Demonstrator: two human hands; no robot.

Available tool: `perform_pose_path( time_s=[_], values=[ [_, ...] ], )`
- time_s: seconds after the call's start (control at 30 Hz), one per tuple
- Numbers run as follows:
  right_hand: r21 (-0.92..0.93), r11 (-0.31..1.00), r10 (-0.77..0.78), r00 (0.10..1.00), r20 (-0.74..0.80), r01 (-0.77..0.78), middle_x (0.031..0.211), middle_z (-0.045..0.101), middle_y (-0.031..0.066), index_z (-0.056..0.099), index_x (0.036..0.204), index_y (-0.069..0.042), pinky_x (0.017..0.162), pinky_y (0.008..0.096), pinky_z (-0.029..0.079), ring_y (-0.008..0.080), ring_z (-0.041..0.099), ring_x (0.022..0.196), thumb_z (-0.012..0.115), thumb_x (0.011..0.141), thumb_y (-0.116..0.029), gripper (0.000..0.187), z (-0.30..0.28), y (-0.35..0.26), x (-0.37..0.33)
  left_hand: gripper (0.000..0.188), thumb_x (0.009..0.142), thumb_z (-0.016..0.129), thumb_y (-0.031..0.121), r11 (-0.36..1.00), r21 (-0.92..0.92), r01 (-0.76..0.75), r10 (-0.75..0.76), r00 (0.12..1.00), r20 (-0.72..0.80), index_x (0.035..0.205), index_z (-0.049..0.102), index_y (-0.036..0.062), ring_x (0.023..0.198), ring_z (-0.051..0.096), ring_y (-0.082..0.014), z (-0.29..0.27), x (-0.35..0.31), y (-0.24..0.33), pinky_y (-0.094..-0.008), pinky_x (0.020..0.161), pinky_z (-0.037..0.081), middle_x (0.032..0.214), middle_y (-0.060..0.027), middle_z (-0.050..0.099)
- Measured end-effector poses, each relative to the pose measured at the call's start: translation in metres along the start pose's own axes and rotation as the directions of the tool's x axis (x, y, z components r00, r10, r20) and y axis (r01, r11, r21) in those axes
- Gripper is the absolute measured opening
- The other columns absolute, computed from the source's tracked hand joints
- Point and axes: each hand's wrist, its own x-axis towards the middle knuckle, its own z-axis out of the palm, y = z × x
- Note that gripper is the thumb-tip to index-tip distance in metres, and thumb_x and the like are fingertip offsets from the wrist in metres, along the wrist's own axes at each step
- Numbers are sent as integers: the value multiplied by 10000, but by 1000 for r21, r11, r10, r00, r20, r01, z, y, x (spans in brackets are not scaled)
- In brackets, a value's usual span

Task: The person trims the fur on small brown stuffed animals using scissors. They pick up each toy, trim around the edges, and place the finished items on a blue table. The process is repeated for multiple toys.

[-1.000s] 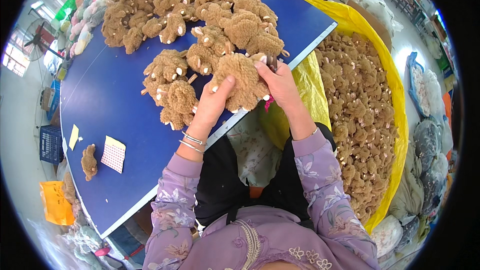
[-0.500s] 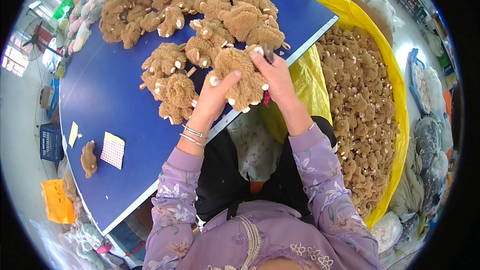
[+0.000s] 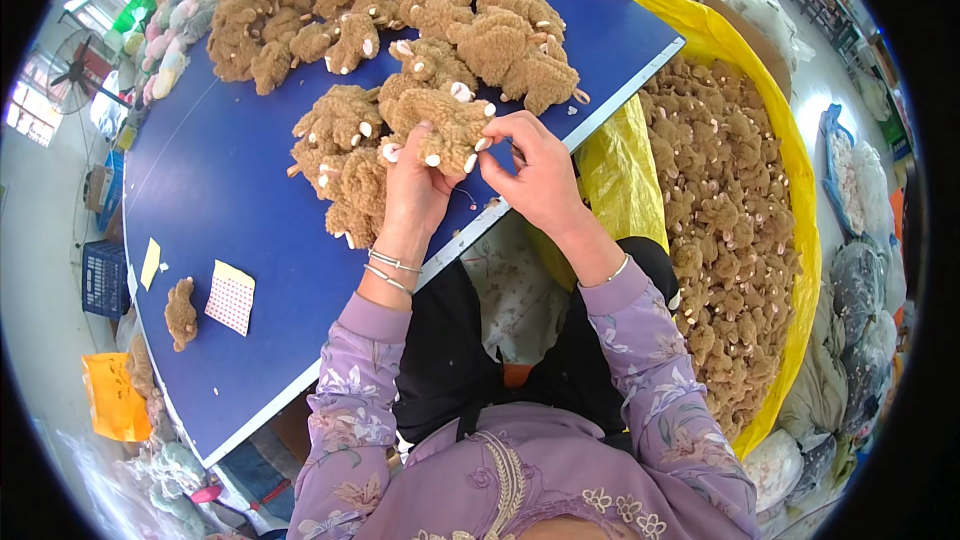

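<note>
My left hand is closed on a brown plush toy with white paws and ears, thumb on top, just above the table edge. At the toy's right side my right hand pinches, fingertips together beside a white paw. What lies between those fingertips is too small to make out; a dark bit shows in the palm. A thin thread hangs below the toy. Other brown plush toys lie left of my left hand, and a bigger heap covers the table's far side.
The blue table has a white edge. A sticker sheet and a single small brown toy lie at its left. On my right stands a big yellow sack full of brown plush toys. A blue crate is beyond the table's left edge.
The plush toy has moved slightly left and up and been turned in my left hand. My right hand has shifted down from the toy's top to its right side. The dark snips no longer show clearly.
</note>
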Motion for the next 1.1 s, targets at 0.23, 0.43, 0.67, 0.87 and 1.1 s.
perform_pose_path(
  time_s=[0.23,0.43,0.67,0.87,1.1],
  values=[
    [-50,988,146,989,14,-146,752,574,71,544,856,-35,558,304,468,174,576,614,672,732,-42,179,-4,0,0,279,885,618,80,978,202,-46,39,999,38,1147,549,13,885,665,-164,9,-8,0,-276,700,582,1051,-85,647],
    [10,939,343,939,-20,-343,589,479,68,454,748,-5,513,270,407,100,450,520,631,710,-61,190,-8,1,4,365,832,605,-24,930,253,-265,268,963,22,1189,527,-22,991,618,-187,0,-3,7,-322,852,515,1100,-87,619],
    [243,886,423,904,-68,-396,675,517,-14,491,746,-25,536,221,382,42,426,591,671,769,-70,187,-1,9,6,373,859,614,14,933,208,-294,295,955,27,1213,504,-23,1028,593,-184,3,-1,0,-327,884,499,1154,-80,588],
    [468,819,343,937,62,-331,741,541,-40,587,928,-14,491,200,323,9,370,543,669,811,-77,156,8,3,-6,346,870,616,27,950,121,-287,293,956,-30,1197,511,-16,997,611,-184,7,-1,2,-320,843,530,1128,-89,596],
    [300,873,359,923,140,-385,694,505,-59,572,878,-45,491,198,306,14,358,547,686,780,-86,156,6,4,-7,327,865,644,70,928,227,-297,302,953,13,1160,535,-19,937,617,-157,3,-1,-3,-299,798,519,1060,-76,620]
  ],
)
